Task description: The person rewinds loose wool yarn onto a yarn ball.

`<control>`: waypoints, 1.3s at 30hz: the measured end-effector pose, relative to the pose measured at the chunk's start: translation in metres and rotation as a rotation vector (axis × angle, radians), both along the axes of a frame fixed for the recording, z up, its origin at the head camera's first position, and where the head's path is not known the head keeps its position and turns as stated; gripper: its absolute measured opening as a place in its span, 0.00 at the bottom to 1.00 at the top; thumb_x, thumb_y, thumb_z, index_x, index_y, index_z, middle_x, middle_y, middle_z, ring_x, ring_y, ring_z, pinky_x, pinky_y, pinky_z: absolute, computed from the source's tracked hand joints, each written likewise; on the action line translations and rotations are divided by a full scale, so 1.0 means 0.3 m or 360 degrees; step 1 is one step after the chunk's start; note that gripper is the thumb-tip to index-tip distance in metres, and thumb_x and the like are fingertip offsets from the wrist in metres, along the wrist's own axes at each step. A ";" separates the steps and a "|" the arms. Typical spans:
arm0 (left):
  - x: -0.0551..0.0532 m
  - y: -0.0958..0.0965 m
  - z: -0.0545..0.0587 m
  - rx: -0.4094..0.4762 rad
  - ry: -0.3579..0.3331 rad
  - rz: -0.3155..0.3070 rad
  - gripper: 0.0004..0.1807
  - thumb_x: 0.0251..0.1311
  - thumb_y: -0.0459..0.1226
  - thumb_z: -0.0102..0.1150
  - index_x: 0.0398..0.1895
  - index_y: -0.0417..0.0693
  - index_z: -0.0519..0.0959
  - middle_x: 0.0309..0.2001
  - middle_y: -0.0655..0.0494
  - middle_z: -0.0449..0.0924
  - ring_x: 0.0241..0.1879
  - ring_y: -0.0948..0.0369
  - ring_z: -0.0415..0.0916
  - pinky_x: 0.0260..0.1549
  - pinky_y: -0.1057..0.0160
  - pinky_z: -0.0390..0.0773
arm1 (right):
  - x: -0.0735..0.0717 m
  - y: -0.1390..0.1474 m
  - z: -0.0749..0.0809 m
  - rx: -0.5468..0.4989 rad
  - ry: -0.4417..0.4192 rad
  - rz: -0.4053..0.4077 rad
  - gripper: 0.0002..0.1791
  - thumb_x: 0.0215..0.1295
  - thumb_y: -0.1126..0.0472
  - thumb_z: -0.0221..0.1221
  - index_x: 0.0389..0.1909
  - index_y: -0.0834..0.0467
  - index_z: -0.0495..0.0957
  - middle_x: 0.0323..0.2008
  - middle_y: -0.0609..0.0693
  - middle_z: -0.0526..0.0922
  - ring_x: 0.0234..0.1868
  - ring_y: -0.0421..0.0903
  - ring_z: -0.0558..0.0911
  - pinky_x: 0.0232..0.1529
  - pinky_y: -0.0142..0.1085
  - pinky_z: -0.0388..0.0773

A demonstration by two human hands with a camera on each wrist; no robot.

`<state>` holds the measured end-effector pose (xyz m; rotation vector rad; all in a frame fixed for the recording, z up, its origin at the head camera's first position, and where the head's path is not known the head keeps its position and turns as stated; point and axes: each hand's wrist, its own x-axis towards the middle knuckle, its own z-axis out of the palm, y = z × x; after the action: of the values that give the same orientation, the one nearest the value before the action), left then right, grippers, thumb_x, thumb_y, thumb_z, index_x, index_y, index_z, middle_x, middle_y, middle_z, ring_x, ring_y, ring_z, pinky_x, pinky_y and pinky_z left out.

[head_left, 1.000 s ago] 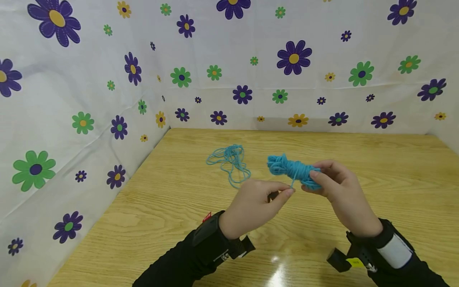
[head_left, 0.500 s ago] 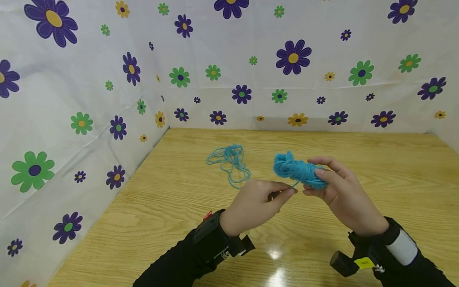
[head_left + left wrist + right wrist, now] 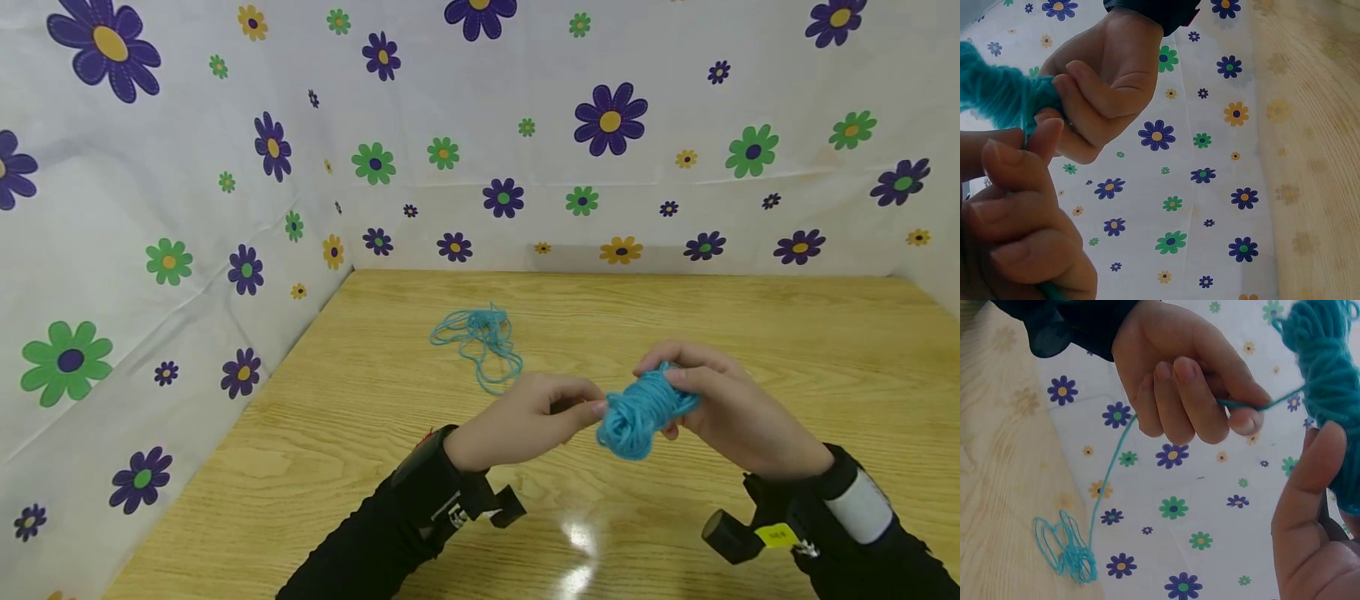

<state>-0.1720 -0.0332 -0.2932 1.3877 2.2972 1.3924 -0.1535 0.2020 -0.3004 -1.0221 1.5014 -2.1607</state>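
Note:
A bundle of blue yarn [image 3: 643, 410], wound round its middle with loops at the ends, is held by my right hand [image 3: 731, 408] above the table. Thumb and fingers grip its right end; the other end tilts down toward me. Close to its left side, my left hand [image 3: 536, 421] pinches the yarn strand [image 3: 1282, 400] between thumb and forefinger, as the right wrist view shows. From that pinch the strand runs under the curled fingers and down to a loose tangle of the same yarn [image 3: 483, 333] on the table.
The wood-grain table [image 3: 315, 433] stretches under both hands. A white cloth with printed flowers [image 3: 450, 100] hangs along its back and left side. Both wrists carry black straps with small cameras [image 3: 731, 536].
My right hand has turned the yarn bundle, bringing its free end down and nearer to me, and has moved slightly right. The left hand keeps pinching the strand and stays almost in place.

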 end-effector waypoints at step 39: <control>0.023 -0.015 0.025 -0.0040 0.0104 0.0101 0.10 0.65 0.36 0.51 0.32 0.43 0.81 0.15 0.60 0.61 0.13 0.66 0.54 0.17 0.69 0.56 | 0.023 -0.038 0.035 0.0993 0.0201 -0.0747 0.12 0.64 0.61 0.57 0.40 0.66 0.70 0.37 0.61 0.74 0.37 0.52 0.77 0.39 0.44 0.77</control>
<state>-0.1650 -0.0379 -0.2858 1.3849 2.4115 1.3495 -0.1465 0.1906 -0.2900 -0.6335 2.4536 -1.6811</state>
